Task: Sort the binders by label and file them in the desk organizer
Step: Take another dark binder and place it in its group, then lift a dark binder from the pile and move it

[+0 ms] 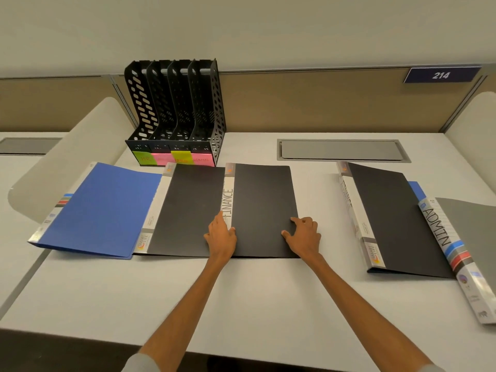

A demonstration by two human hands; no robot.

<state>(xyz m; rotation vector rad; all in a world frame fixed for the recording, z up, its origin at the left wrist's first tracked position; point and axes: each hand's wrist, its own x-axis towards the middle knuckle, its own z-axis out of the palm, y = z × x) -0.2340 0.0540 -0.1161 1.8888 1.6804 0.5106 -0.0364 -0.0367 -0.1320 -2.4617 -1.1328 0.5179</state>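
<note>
The left hand (pixel 221 234) is laid flat, fingers straight, on the spine of the FINANCE binder (pixel 264 205). The binder's right edge is gripped by the curled right hand (pixel 304 236). A black binder (pixel 188 208) is overlapped at its left, with a blue binder (pixel 102 208) beyond. The organizer (pixel 174 111) is set behind it, and the ADMIN binder (pixel 440 232) well to its right.

Blue 214 sign (pixel 441 75) on partition (pixel 308 103); grey hatch (pixel 342 149) in desk (pixel 241 296).
</note>
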